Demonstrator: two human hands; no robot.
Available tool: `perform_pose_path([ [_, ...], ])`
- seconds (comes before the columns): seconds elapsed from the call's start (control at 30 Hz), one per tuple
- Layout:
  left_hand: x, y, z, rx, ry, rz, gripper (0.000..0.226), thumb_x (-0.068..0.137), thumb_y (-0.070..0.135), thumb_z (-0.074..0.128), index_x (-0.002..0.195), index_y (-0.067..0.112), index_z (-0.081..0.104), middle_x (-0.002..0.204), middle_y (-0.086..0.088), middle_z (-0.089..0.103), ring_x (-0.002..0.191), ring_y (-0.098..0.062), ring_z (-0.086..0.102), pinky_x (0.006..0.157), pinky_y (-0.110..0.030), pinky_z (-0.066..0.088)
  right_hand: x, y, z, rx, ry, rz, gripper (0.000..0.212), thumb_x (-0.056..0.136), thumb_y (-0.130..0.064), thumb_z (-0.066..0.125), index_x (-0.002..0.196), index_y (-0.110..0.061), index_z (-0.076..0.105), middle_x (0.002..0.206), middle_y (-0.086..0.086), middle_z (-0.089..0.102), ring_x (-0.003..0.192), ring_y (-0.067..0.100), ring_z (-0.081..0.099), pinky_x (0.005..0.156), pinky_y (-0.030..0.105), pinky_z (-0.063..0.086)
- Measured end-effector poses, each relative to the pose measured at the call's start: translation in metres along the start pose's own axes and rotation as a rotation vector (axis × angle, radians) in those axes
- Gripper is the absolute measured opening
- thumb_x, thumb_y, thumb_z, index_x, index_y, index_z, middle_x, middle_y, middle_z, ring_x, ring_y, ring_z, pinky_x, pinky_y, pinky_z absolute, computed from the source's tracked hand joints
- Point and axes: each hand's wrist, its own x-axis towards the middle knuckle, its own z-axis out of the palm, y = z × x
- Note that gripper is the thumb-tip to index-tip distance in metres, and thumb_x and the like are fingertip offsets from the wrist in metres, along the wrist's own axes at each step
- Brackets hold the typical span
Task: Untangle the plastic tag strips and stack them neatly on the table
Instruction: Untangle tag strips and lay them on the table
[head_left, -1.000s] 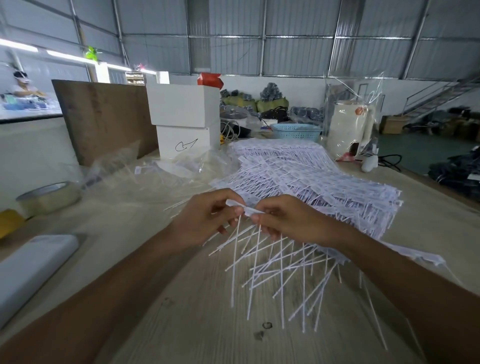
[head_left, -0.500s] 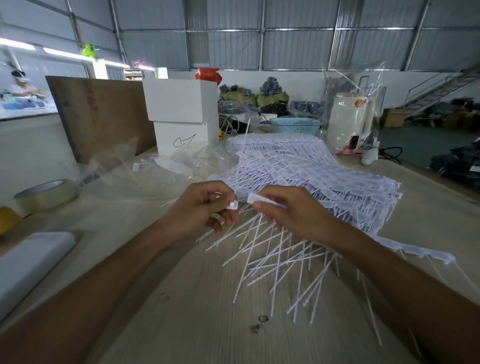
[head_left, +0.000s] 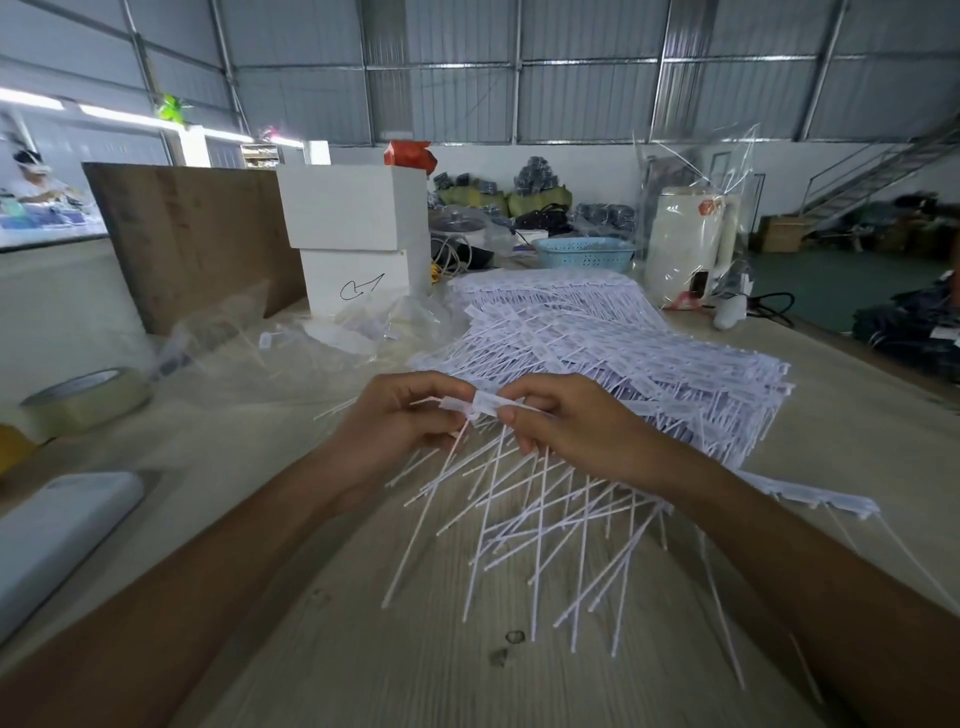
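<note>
The counter (head_left: 218, 493) of pale wood grain carries the whole job. Across its far right half lies a broad stack (head_left: 649, 358) of white tag strips, their flat label ends lined up in rows and their thin tails pointing toward the person. Nearer, a looser tangle (head_left: 545, 525) of tails crosses at many angles, fanning down over the counter below the hands.

The left hand (head_left: 400, 426) and right hand (head_left: 571, 431) meet above that tangle, both with fingers curled, pinching the flat label end of a strip (head_left: 485, 404) between them. Whether they grip one strip or a few joined at the head is hard to tell, since the fingers cover the joint.

These strips look very light and springy: the tails are thin, smooth plastic that will flex and snag on their neighbours rather than break. The stiff flat label end is the sensible place to take hold, drawing along the tail's own line so the crossing tails slip free instead of dragging the rest of the tangle.
</note>
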Motion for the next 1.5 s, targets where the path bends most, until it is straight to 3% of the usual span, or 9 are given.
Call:
perform_pose_path([
  [0.2, 0.001, 0.008, 0.023, -0.371, 0.113, -0.111, 0.028, 0.086, -0.01, 0.058, 0.11, -0.003, 0.07, 0.102, -0.022, 0.073, 0.087, -0.03, 0.072, 0.071, -0.03, 0.059, 0.003, -0.005, 0.004, 0.073, 0.041, 0.009, 0.015, 0.097, -0.026, 0.067, 0.105, -0.018, 0.058, 0.069, 0.0, 0.071, 0.072, 0.038, 0.064, 0.063, 0.044, 0.05],
  [0.37, 0.001, 0.009, 0.026, -0.492, 0.119, -0.093, 0.033, 0.087, 0.006, 0.065, 0.116, -0.008, 0.065, 0.103, -0.023, 0.069, 0.085, -0.024, 0.07, 0.076, -0.026, 0.059, 0.001, -0.011, 0.003, 0.114, 0.061, -0.01, 0.017, 0.097, -0.025, 0.067, 0.102, -0.013, 0.056, 0.076, 0.006, 0.075, 0.075, 0.045, 0.063, 0.069, 0.053, 0.051],
  [0.6, -0.003, 0.006, 0.034, -0.59, 0.066, -0.037, 0.021, 0.081, 0.011, 0.072, 0.098, -0.001, 0.075, 0.096, -0.021, 0.072, 0.08, -0.022, 0.072, 0.073, -0.022, 0.056, 0.0, -0.02, 0.007, 0.112, 0.131, -0.065, 0.022, 0.095, -0.026, 0.069, 0.105, -0.018, 0.052, 0.073, 0.001, 0.073, 0.071, 0.026, 0.068, 0.065, 0.039, 0.051],
  [0.77, -0.004, 0.003, 0.041, -0.15, 0.13, 0.034, 0.017, 0.098, 0.017, 0.061, 0.092, 0.001, 0.064, 0.081, -0.024, 0.069, 0.06, -0.026, 0.066, 0.053, -0.031, 0.052, -0.004, -0.018, 0.01, 0.046, 0.064, -0.066, 0.023, 0.097, -0.026, 0.067, 0.105, -0.02, 0.046, 0.078, 0.001, 0.075, 0.075, 0.023, 0.07, 0.075, 0.046, 0.055],
  [0.93, -0.004, 0.007, 0.042, 0.375, 0.198, 0.269, 0.022, 0.104, 0.018, 0.051, 0.084, 0.014, 0.057, 0.052, -0.011, 0.06, 0.038, -0.025, 0.055, 0.045, -0.023, 0.038, -0.007, -0.014, -0.001, 0.038, -0.003, -0.028, 0.022, 0.098, -0.025, 0.066, 0.111, -0.016, 0.051, 0.085, 0.005, 0.073, 0.084, 0.032, 0.069, 0.082, 0.055, 0.053],
  [1.1, -0.006, 0.01, 0.042, 0.127, 0.201, 0.16, 0.009, 0.094, 0.017, 0.066, 0.087, 0.011, 0.068, 0.057, -0.012, 0.057, 0.038, -0.012, 0.045, 0.042, -0.019, 0.036, -0.011, -0.011, -0.015, 0.009, -0.123, -0.016, 0.023, 0.098, -0.034, 0.063, 0.081, -0.02, 0.07, 0.066, -0.004, 0.068, 0.061, 0.015, 0.063, 0.067, 0.044, 0.054],
  [1.27, -0.004, 0.013, 0.042, -0.405, 0.177, -0.072, 0.008, 0.09, 0.016, 0.068, 0.097, 0.017, 0.065, 0.078, -0.012, 0.067, 0.056, -0.017, 0.059, 0.048, -0.024, 0.041, -0.01, -0.011, -0.008, -0.004, -0.032, -0.072, 0.02, 0.098, -0.029, 0.065, 0.086, -0.015, 0.071, 0.063, 0.003, 0.06, 0.055, 0.009, 0.052, 0.057, 0.029, 0.039],
  [1.43, -0.002, 0.011, 0.042, 0.023, 0.134, 0.094, 0.022, 0.1, 0.043, 0.051, 0.116, 0.03, 0.043, 0.086, -0.011, 0.065, 0.059, -0.02, 0.06, 0.043, -0.027, 0.043, -0.01, -0.011, 0.003, 0.008, -0.082, -0.009, 0.015, 0.095, -0.03, 0.069, 0.101, -0.016, 0.066, 0.063, -0.007, 0.063, 0.054, 0.008, 0.054, 0.057, 0.03, 0.041],
  [1.5, -0.004, 0.01, 0.044, 0.154, 0.118, 0.189, 0.037, 0.094, 0.054, 0.045, 0.123, 0.033, 0.035, 0.092, -0.011, 0.061, 0.059, -0.013, 0.063, 0.046, -0.022, 0.045, -0.01, -0.014, 0.005, 0.066, -0.109, -0.004, 0.019, 0.096, -0.028, 0.068, 0.109, -0.016, 0.061, 0.076, 0.008, 0.069, 0.059, 0.021, 0.059, 0.059, 0.035, 0.045],
])
